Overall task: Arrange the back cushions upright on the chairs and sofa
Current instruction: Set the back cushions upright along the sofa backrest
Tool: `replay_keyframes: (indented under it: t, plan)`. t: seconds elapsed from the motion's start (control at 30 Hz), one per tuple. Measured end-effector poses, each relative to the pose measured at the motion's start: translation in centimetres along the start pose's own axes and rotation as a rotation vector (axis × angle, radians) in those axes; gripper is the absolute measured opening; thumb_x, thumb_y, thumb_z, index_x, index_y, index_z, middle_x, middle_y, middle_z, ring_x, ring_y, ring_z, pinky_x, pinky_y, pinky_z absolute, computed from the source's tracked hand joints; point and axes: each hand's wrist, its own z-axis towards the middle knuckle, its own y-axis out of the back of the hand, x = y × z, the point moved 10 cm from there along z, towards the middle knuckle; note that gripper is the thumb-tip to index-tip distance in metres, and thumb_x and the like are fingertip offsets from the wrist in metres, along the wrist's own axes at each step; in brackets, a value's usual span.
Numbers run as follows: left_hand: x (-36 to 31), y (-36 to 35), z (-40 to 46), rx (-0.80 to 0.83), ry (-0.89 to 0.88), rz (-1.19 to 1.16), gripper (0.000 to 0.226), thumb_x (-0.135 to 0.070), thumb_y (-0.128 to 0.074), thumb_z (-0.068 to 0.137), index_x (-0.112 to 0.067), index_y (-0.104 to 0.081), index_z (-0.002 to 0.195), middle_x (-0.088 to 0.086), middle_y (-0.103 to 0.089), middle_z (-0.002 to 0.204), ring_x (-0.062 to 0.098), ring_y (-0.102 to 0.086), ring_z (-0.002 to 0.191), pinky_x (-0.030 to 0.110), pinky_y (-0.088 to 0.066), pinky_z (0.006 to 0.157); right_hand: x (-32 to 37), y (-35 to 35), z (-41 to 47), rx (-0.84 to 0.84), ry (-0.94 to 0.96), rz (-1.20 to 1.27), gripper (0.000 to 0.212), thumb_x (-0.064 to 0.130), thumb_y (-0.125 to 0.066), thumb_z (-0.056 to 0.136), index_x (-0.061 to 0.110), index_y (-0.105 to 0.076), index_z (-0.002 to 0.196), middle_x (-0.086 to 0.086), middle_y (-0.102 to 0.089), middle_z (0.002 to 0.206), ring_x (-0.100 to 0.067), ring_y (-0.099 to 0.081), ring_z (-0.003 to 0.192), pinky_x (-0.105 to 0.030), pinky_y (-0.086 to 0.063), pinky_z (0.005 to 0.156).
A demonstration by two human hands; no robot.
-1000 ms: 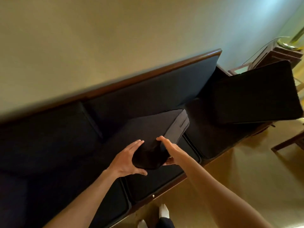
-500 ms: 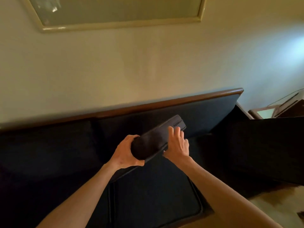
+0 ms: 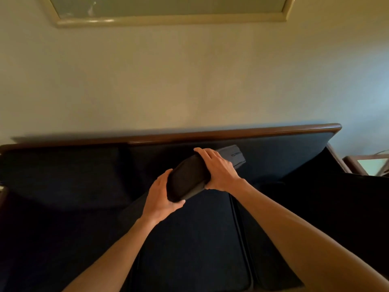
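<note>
Both hands gripping one dark cushion: left hand [image 3: 161, 196] clenched on lower end, right hand [image 3: 219, 168] wrapped over top, above sofa [image 3: 189, 239], two seat pads visible.

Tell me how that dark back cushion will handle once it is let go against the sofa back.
The back cushion probably keeps its slab shape: it spans between the left hand and right hand without sagging. It looks fairly light, held clear of the seat cushion. Being thin and tilted, it may tip forward unless leaned on the sofa back.
</note>
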Motion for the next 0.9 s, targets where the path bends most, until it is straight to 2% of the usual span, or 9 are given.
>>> replay_keyframes:
  t: [0.07,0.13,0.23,0.3,0.33,0.43,0.53,0.63,0.9]
  plan:
    - [1.6,0.1,0.3,-0.051,0.061,0.036,0.099,-0.034,-0.094,0.051,-0.024,-0.042,0.134,-0.013,-0.047,0.124,0.012,-0.051,0.117,0.031,-0.042,0.104,1.6,0.0,-0.5,-0.079,0.143,-0.149,0.129,0.022,-0.090,0.061,0.029,-0.003,0.156,-0.005,-0.020,0.159,-0.031,-0.025,0.145,-0.057,-0.046,0.099]
    - [2.8,-0.2,0.7,-0.079,0.104,0.069,0.100,-0.033,-0.096,0.044,-0.025,-0.043,0.129,-0.013,-0.050,0.118,0.013,-0.054,0.111,0.044,-0.046,0.103,3.6,-1.0,-1.4,-0.119,0.239,-0.371,0.129,0.018,-0.090,0.062,0.025,-0.004,0.158,-0.010,-0.017,0.162,-0.035,-0.016,0.149,-0.067,-0.034,0.106]
    - [3.1,-1.9,1.7,-0.022,0.107,0.150,0.107,-0.042,-0.094,0.043,-0.026,-0.038,0.134,-0.001,-0.052,0.131,0.019,-0.054,0.118,0.050,-0.041,0.106,4.7,-2.0,-1.0,-0.090,0.090,-0.683,0.102,0.021,-0.080,0.074,0.012,-0.018,0.154,-0.016,-0.014,0.162,-0.041,-0.005,0.150,-0.080,-0.009,0.107]
    - [2.6,-3.3,2.3,0.017,0.090,0.189,0.111,-0.050,-0.092,0.044,-0.026,-0.037,0.137,-0.001,-0.050,0.134,0.020,-0.051,0.121,0.048,-0.038,0.107,4.8,-3.3,-0.2,0.017,0.043,-0.830,0.082,0.022,-0.069,0.084,0.006,-0.024,0.151,-0.019,-0.016,0.160,-0.043,-0.009,0.148,-0.078,-0.009,0.108]
    - [2.5,-4.0,2.5,0.027,0.078,0.200,0.112,-0.052,-0.091,0.045,-0.025,-0.036,0.139,-0.001,-0.050,0.136,0.019,-0.049,0.123,0.047,-0.036,0.107,4.3,-3.9,0.1,0.075,0.045,-0.847,0.079,0.023,-0.068,0.086,0.005,-0.025,0.150,-0.020,-0.024,0.156,-0.042,-0.019,0.145,-0.074,-0.014,0.110]
    - [3.5,-5.5,2.3,0.045,0.080,0.265,0.112,-0.046,-0.090,0.049,-0.023,-0.032,0.143,0.001,-0.047,0.138,0.021,-0.045,0.128,0.045,-0.033,0.109,1.2,-3.8,0.6,0.170,0.040,-0.746,0.091,0.030,-0.079,0.076,0.007,-0.027,0.147,-0.014,-0.040,0.143,-0.035,-0.037,0.132,-0.062,-0.027,0.109]
    - [4.8,-5.6,2.7,0.075,0.104,0.370,0.100,-0.040,-0.087,0.055,-0.022,-0.036,0.140,0.003,-0.050,0.134,0.025,-0.049,0.125,0.044,-0.035,0.108,-1.6,-2.9,0.6,0.201,0.025,-0.675,0.100,0.043,-0.081,0.071,0.012,-0.026,0.148,-0.011,-0.038,0.145,-0.033,-0.033,0.135,-0.060,-0.029,0.108]
    - [3.3,-4.5,5.1,0.130,0.038,0.422,0.089,-0.042,-0.086,0.057,-0.025,-0.044,0.135,-0.001,-0.056,0.126,0.022,-0.054,0.117,0.045,-0.038,0.104,-3.1,-1.9,0.9,0.202,-0.027,-0.611,0.099,0.047,-0.080,0.070,0.015,-0.027,0.148,-0.008,-0.037,0.146,-0.032,-0.031,0.137,-0.061,-0.029,0.107]
    - [-0.7,-3.7,8.0,0.279,-0.084,0.493,0.095,-0.048,-0.082,0.053,-0.027,-0.048,0.138,-0.007,-0.059,0.125,0.018,-0.054,0.113,0.043,-0.036,0.100,-9.4,-0.7,0.1,0.235,-0.158,-0.310,0.097,0.028,-0.082,0.053,0.025,-0.037,0.139,0.003,-0.048,0.128,-0.025,-0.040,0.122,-0.053,-0.036,0.097]
